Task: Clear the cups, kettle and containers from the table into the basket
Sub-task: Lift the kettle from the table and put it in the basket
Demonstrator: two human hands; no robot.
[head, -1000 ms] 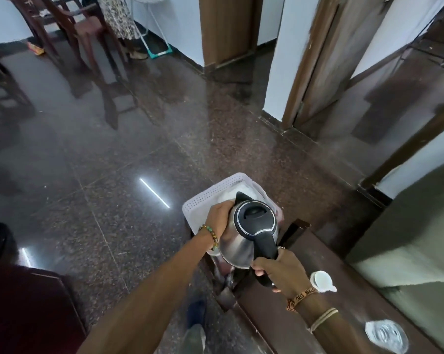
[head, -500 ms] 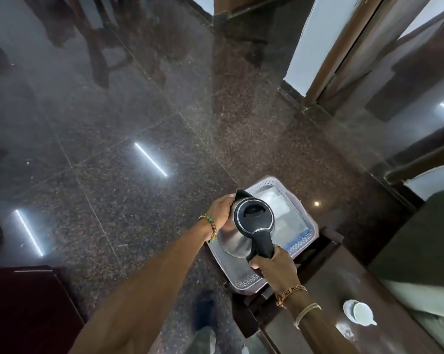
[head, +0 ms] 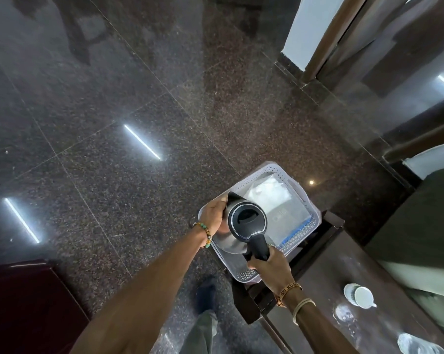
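Note:
A steel kettle (head: 231, 237) with a black lid and handle hangs over the near left part of the white perforated basket (head: 296, 186). My right hand (head: 268, 264) grips the black handle. Against the kettle's steel side lies my left hand (head: 213, 217), thumb near the spout. A flat clear packet with white contents lies in the basket's far half. On the dark table (head: 325, 290) at the lower right stand a white cup on a saucer (head: 360, 296) and a clear glass container (head: 417, 344) at the frame's bottom edge.
The basket sits on a dark wooden stand (head: 330, 226) at the table's end. Polished dark granite floor fills the left and the top. A dark red furniture corner (head: 24, 302) is at the lower left. A door frame (head: 325, 37) stands at the upper right.
The view has tilted down onto the basket. The kettle, held in both hands, has gone from above the table's end to low over the basket's near left part.

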